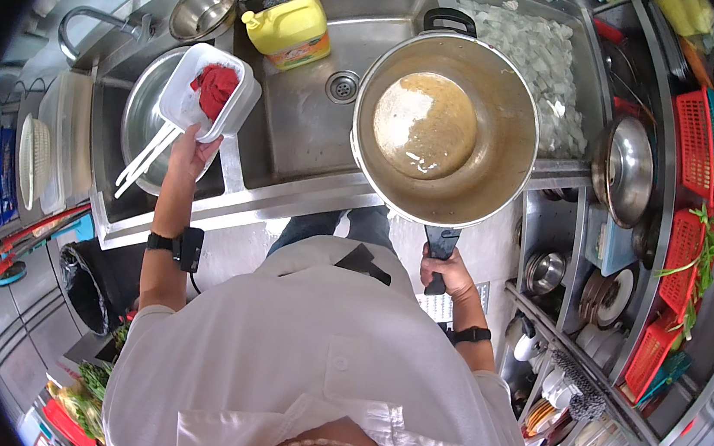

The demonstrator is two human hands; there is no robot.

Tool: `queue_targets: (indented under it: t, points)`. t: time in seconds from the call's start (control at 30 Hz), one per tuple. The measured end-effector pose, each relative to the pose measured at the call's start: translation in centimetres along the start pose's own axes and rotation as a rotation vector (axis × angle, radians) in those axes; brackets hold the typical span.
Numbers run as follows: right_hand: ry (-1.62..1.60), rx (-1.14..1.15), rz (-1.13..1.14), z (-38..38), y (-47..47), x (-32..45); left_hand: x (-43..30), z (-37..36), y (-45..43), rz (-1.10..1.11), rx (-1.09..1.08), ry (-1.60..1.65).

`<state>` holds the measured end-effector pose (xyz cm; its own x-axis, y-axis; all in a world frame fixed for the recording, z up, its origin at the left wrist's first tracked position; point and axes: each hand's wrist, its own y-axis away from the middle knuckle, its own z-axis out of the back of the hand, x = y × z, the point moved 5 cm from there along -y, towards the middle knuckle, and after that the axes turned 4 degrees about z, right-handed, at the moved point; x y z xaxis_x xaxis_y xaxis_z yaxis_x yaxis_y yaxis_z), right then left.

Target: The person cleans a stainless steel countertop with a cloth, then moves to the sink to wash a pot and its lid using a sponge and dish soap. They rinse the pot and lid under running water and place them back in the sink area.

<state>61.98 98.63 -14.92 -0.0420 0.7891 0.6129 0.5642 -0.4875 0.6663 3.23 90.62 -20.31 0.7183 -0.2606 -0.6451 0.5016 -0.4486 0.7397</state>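
My left hand (192,152) grips the near end of a white rectangular plastic container (239,106) over the left sink basin. A crumpled red cloth-like item (217,91) lies inside it. White sticks or handles (149,159) jut out below the container; how they are held is hidden. Beneath, a round metal basin (142,96) is partly covered. With its fingers around the black handle (441,245), my right hand (455,271) holds a large metal pot (502,147). Some cloudy brownish liquid (434,143) covers part of the pot's bottom.
A yellow jug (299,31) stands in the middle sink (303,142) near its drain (343,86). Pale translucent pieces (551,80) fill the right basin. Shelves with bowls (545,272), plates and red baskets (695,144) line the right. A black bin (96,287) stands at left.
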Motion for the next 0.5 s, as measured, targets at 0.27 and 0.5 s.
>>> queue_targets:
  t: [0.27,0.5]
  points:
    - [0.087,-0.045,0.055,0.1,-0.5,-3.1,1.2,-0.7,4.3,-0.033,-0.124,-0.046]
    - [0.118,0.001,0.046,0.3,-0.6,-2.4,8.3,-4.5,11.9,0.019,-0.076,-0.228]
